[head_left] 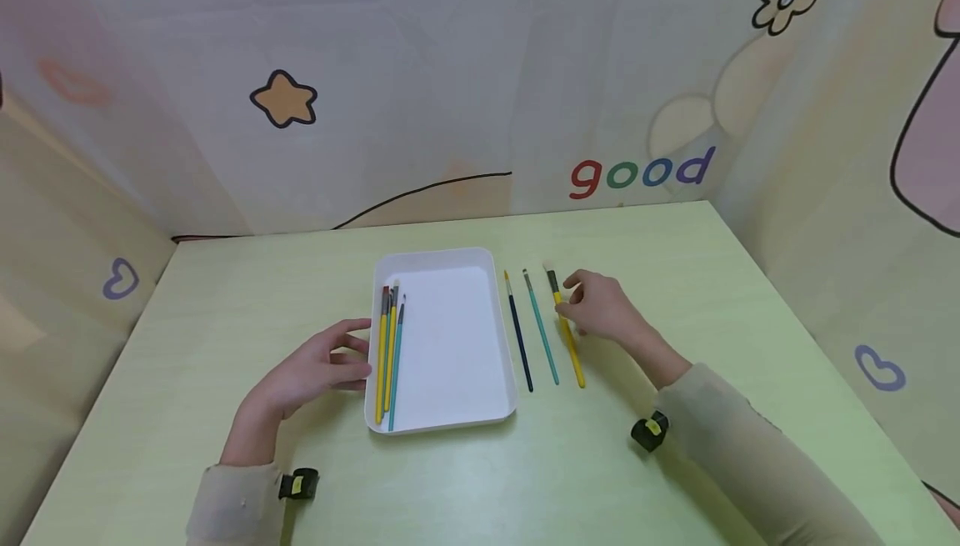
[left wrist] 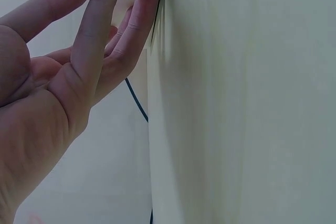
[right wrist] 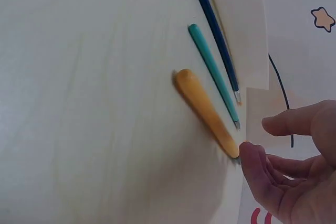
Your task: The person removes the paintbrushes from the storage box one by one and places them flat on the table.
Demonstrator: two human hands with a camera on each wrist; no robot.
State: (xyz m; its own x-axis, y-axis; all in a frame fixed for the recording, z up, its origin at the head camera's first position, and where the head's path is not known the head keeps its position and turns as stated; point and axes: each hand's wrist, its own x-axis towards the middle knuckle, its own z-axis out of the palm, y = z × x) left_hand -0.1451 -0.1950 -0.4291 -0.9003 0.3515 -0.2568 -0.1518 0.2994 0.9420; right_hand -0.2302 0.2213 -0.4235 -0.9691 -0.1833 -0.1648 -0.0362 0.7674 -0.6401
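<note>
My left hand (head_left: 315,367) rests its fingertips against the left wall of a white tray (head_left: 453,346); in the left wrist view the fingers (left wrist: 94,35) are spread and loosely bent at its side. Several paintbrushes lie lengthwise along that side inside the tray, yellow-handled (head_left: 380,363) and teal-handled (head_left: 397,371). On the table right of the tray lies a thick yellow paintbrush (head_left: 573,353), bristles pointing away. My right hand (head_left: 603,313) hovers at its upper half, thumb and fingers apart in the right wrist view. Left of it lie a teal paintbrush (head_left: 541,328) and a navy paintbrush (head_left: 519,338).
The pale green table (head_left: 465,488) ends at the back against a printed curtain (head_left: 450,71) with a star and the word "good". More curtain (head_left: 817,279) hangs along the right side. Black bands with small devices (head_left: 649,431) sit on both wrists.
</note>
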